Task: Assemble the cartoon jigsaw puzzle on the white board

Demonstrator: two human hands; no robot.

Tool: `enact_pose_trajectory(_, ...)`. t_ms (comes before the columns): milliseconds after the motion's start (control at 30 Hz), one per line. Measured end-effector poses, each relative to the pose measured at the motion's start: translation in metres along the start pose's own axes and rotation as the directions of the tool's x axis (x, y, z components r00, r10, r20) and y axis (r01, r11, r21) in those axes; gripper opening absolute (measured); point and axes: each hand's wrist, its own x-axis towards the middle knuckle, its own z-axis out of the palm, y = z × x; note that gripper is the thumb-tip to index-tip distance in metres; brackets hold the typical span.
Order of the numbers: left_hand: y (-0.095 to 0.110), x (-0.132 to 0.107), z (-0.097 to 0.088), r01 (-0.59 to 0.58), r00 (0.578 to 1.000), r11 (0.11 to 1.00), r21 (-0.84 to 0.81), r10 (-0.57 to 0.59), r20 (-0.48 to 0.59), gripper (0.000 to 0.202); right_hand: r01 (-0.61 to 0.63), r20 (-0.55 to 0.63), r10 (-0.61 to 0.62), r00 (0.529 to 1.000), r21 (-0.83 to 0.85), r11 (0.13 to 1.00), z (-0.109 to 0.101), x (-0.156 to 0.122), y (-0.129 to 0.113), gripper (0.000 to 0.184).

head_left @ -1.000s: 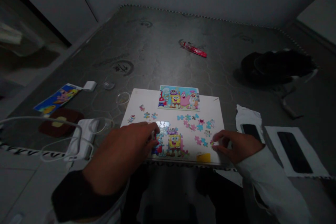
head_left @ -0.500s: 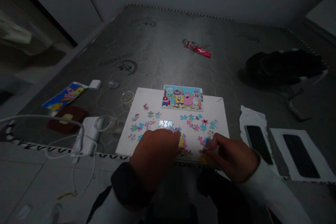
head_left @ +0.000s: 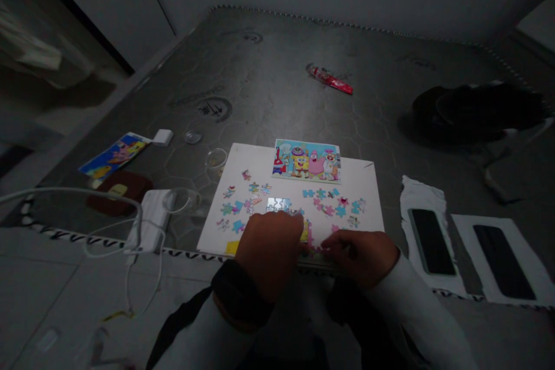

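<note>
Jigsaw puzzle point(head_left: 278, 204) lies under left hand point(head_left: 269, 245) and right hand point(head_left: 362, 254), grips hidden; loose pieces point(head_left: 333, 208) and reference picture point(head_left: 307, 161) lie beyond.

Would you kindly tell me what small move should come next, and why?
Probably the right hand should press down beside the left hand on the joined puzzle at the near edge of the board; a piece may sit hidden under its fingers.

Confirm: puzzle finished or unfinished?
Unfinished: loose pieces lie scattered on the white board, apart from the joined patch.
</note>
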Motion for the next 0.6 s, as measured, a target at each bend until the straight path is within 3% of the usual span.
enact_pose_trajectory(267,0.007,-0.001,-0.004,0.025,1.0,0.999,-0.024,-0.025,0.018,0.015,-0.003,-0.097,-0.005,0.995,-0.076,0.997,0.008,0.001,-0.002,0.014)
enact_pose_trajectory(600,0.006,0.0,-0.002,0.029,0.999,0.999,-0.035,-0.028,0.028,0.014,-0.117,-0.025,0.114,0.993,-0.126,0.985,0.0,0.003,-0.011,0.009)
